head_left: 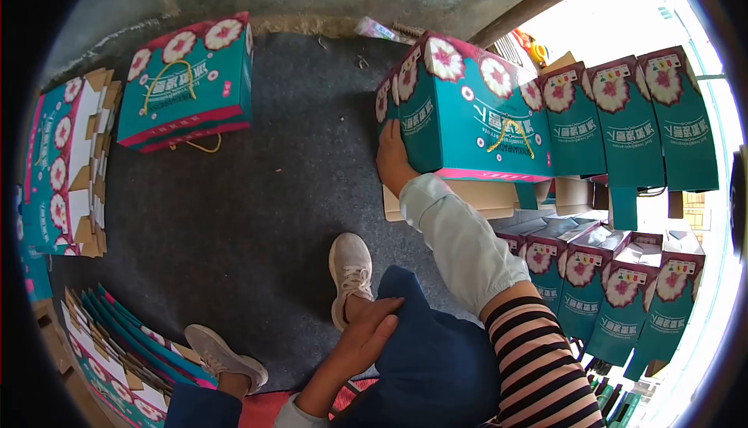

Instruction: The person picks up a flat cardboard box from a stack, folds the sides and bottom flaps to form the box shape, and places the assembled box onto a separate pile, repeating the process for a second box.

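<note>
Right hand: the right hand [393,159] is closed round the lower left end of the teal box [467,112]. The thumb side faces the camera and the fingertips are hidden behind the box's edge.
Left hand: the left hand [366,334] lies palm down on the blue trouser leg [436,358]. Its fingers are loosely spread and it holds nothing.
Teal box: assembled, printed with pink-and-white flowers, and lying lengthwise with a yellow cord handle [510,136] on its near face. It sits right of centre on a flat tan cardboard sheet [467,198] and touches the row of boxes to its right.
Right arm: a pale sleeve cover [460,241] over a striped sleeve [538,358] reaches up from the lower right to the box.
Floor: dark grey carpet [265,194] with a concrete wall at its far edge.
Second box: a matching assembled box [187,85] stands at the upper left, well apart from both hands.
Flat stock: a stack of unfolded cartons [66,163] lies at the left edge. A second fanned stack [117,342] lies at the lower left.
Finished rows: an upright row of boxes [623,108] stands at the upper right. Another row [615,280] stands below it, beside the right arm.
Feet: one pale shoe [351,272] is just above the left hand. The other shoe [222,354] is to its left.
</note>
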